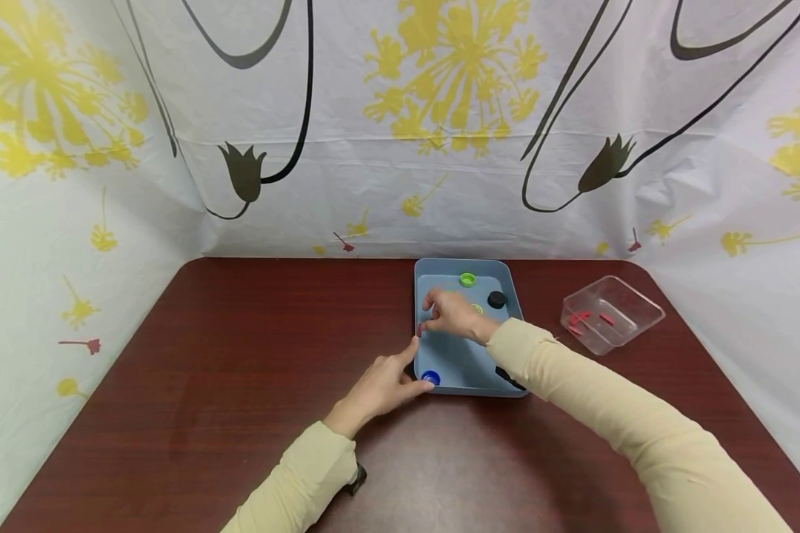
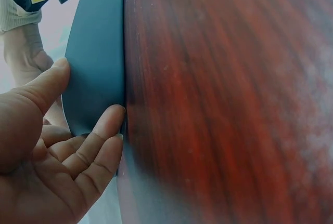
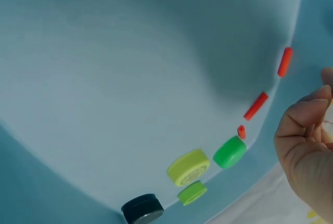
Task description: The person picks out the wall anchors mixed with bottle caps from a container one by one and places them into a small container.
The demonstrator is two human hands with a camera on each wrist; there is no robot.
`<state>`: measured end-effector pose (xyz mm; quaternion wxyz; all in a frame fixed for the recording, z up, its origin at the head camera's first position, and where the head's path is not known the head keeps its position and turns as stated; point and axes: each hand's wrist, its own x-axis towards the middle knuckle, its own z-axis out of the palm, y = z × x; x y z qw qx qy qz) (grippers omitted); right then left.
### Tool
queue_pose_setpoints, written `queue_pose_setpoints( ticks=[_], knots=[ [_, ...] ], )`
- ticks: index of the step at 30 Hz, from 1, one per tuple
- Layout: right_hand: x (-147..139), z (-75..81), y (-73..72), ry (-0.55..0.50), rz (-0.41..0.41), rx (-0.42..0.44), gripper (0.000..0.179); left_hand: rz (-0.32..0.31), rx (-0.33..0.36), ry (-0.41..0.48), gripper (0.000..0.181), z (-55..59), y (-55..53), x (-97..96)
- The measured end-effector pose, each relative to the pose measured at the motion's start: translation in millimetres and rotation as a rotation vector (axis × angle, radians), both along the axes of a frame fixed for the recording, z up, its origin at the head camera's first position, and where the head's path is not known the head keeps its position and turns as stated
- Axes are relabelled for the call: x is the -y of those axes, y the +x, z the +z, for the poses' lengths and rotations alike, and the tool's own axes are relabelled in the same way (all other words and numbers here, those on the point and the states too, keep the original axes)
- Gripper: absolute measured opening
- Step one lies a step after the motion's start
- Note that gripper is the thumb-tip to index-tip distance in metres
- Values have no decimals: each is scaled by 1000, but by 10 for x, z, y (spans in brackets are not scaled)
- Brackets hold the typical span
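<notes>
A shallow blue-grey tray (image 1: 463, 363) stands on the table, with bottle caps and small red sticks inside. My left hand (image 1: 378, 383) rests against its near left corner, fingers fairly straight; in the left wrist view the thumb touches the rim of the tray wall (image 2: 99, 52). Over the tray's left side, my right hand (image 1: 455, 314) points its fingertips down and seems to pinch a red stick (image 1: 419, 330) by the left wall. In the right wrist view those fingertips are cut off, while another red stick (image 3: 256, 106) lies on the tray floor.
A green cap (image 1: 467, 280), a black cap (image 1: 496, 299) and a yellow-green cap (image 3: 188, 167) sit inside the tray; a blue cap (image 1: 430, 378) is at its near left corner. To the right stands a clear plastic box (image 1: 630, 303) with several red sticks.
</notes>
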<state>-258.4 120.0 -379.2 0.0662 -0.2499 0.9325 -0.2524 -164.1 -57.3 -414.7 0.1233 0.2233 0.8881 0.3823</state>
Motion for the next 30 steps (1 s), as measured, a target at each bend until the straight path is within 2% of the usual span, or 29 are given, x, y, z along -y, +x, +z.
queue_pose_setpoints(
  ticks=[6, 18, 30],
  knots=[
    [41, -61, 16, 24, 33, 5, 29, -1, 3, -5, 80, 0, 6, 0],
    [72, -118, 12, 59, -7, 59, 29, -3, -2, 4, 80, -9, 3, 1],
    [87, -158, -7, 70, -21, 57, 28, -2, -1, 5, 80, -13, -2, 2]
  ],
)
